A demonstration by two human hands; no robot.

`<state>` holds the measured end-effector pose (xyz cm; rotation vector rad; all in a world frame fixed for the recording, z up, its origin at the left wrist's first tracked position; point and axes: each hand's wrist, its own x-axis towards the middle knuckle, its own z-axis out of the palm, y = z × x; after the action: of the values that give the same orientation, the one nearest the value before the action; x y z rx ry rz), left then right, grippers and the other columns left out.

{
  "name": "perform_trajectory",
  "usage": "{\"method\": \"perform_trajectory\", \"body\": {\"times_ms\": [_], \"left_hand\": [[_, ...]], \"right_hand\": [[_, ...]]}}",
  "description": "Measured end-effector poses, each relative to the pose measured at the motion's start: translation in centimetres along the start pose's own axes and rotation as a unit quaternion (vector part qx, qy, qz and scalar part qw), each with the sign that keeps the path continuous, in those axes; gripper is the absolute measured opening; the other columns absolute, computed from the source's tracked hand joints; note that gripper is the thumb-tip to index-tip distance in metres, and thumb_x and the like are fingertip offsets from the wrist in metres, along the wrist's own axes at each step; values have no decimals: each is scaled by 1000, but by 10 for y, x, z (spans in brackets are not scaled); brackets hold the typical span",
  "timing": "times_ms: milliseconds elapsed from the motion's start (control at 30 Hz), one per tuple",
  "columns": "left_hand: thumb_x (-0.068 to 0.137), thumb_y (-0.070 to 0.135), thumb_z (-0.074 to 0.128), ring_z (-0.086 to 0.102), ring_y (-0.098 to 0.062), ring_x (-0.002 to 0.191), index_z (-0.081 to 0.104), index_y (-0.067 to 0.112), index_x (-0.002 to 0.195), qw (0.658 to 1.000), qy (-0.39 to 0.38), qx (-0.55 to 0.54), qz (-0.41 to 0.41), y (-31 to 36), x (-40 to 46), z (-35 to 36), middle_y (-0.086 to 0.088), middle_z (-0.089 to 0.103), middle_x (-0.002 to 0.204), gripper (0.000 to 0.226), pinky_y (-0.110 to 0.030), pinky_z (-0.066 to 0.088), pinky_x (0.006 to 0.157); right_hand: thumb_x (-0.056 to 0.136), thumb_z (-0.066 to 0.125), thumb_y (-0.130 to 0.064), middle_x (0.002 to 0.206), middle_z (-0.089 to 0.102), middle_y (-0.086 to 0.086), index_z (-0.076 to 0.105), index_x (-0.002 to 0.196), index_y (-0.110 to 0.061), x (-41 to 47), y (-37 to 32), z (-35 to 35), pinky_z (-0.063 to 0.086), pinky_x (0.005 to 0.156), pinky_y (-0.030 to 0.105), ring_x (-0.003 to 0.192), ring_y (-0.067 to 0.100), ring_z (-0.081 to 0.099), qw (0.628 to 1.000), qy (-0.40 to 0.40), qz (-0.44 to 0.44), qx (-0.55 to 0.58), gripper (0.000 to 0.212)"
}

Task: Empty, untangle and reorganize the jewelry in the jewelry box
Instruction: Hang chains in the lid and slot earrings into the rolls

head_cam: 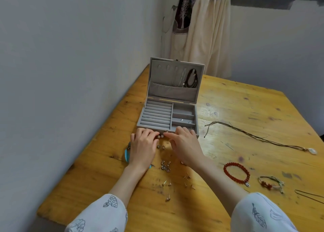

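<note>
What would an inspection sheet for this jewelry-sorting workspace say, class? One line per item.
Surface: wooden table, scuffed and stained.
Job's things: grey jewelry box open, ring rolls bare; dark bracelet hangs in the lid; stud earrings, red bead bracelet, cord necklace lie on the table.
Clutter: nothing seen.
Hands: left hand and right hand at the box's front edge, fingertips on pearl earrings.
Cables: nothing seen.
Surroundings: bare walls; cream garment hanging behind.
</note>
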<state>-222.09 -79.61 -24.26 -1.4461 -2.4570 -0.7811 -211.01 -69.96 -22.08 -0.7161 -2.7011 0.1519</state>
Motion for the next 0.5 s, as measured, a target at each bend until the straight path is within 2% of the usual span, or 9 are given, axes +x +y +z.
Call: {"method": "perform_trajectory", "body": {"times_ms": [100, 267, 400, 500], "left_hand": [[89, 25, 55, 48, -19, 102, 64, 17, 112, 1000, -4, 8, 2, 0, 1, 2, 0, 63, 105, 26, -32, 34, 81], [88, 22, 58, 50, -21, 98, 67, 15, 104, 1000, 2, -10, -4, 0, 1, 2, -2, 65, 99, 19, -34, 35, 78], [91, 21, 54, 52, -19, 97, 67, 15, 106, 1000, 16, -22, -15, 2, 1, 0, -1, 67, 99, 20, -32, 36, 79], [88, 15, 59, 57, -20, 91, 68, 13, 101, 998, 55, -37, -15, 1, 0, -1, -2, 69, 94, 17, -35, 43, 74]], "right_hand": [[94, 46, -17, 96, 54, 5, 52, 128, -28, 2, 0, 6, 31, 81, 35, 95, 24, 49, 1000, -3, -5, -10, 37], [92, 49, -15, 93, 58, 7, 60, 119, -22, 4, -6, 12, 35, 80, 38, 92, 25, 53, 1000, 8, -5, -10, 30], [90, 53, -14, 90, 62, 6, 64, 105, -15, 6, -15, 13, 38, 75, 35, 84, 23, 58, 999, 39, -12, -25, 19], [88, 55, -14, 87, 63, 5, 64, 97, -14, 8, -18, 16, 40, 71, 34, 79, 22, 58, 999, 41, -13, -29, 13]]}}
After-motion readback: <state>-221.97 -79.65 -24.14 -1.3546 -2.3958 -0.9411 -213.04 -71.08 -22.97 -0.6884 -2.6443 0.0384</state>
